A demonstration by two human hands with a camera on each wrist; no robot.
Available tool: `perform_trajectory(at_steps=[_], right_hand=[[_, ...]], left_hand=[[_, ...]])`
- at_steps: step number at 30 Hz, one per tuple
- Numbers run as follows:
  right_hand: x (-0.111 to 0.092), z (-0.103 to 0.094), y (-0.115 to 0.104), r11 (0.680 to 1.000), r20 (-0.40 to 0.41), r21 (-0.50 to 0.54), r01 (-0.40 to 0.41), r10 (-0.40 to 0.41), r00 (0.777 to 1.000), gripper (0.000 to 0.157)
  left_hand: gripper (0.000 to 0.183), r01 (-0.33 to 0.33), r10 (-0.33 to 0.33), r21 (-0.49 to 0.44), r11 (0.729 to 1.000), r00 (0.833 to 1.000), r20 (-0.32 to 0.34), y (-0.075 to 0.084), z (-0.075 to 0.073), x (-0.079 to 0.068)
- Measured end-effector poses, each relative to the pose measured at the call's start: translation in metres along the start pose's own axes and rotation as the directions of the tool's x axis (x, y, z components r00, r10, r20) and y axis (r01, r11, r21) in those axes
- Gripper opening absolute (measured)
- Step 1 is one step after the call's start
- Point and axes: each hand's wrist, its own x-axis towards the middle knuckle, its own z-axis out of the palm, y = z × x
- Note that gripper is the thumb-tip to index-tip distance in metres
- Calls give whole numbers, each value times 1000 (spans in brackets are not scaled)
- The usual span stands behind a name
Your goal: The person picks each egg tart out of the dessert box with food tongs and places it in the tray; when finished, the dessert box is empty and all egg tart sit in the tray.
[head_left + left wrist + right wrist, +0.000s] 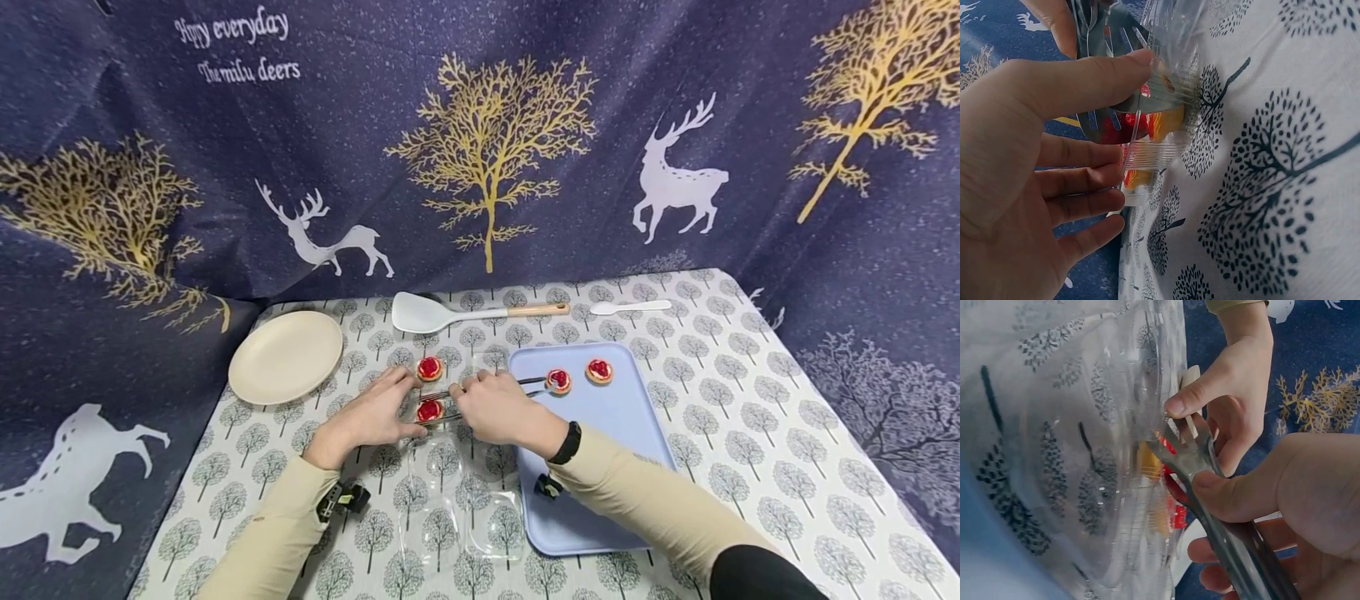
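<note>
My right hand (491,407) grips metal tongs (1210,519) with slotted heads. At their left end, the heads are around a red-topped tart (430,411) in a clear plastic container (457,500) with compartments. My left hand (375,410) is at the container's left side, its fingers mostly straight at the rim. In the left wrist view, its thumb (1097,78) lies across a tong head. Just beyond is a second tart (430,368). In the head view, the tongs' right end overlaps a tart (558,382) on a blue tray (600,517).
Another tart (598,372) sits on the tray's far part. A cream plate (285,358) stands at the far left. Along the back lie a white spatula (427,314) with a wooden handle and a small white spoon (630,307). A patterned cloth (750,433) covers the table.
</note>
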Motion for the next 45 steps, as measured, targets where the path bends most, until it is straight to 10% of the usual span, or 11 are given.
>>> perform_trajectory(at_steps=[16,45], right_hand=[[10,-5,-5,997,99,-59,-41,47,994,28],[4,1,5,999,32,6,35,-35,999,34]], left_hand=[[73,9,-9,-11,1000,1000,5,1,-1,0],[74,25,-25,-24,999,1000,5,-1,4,-1]])
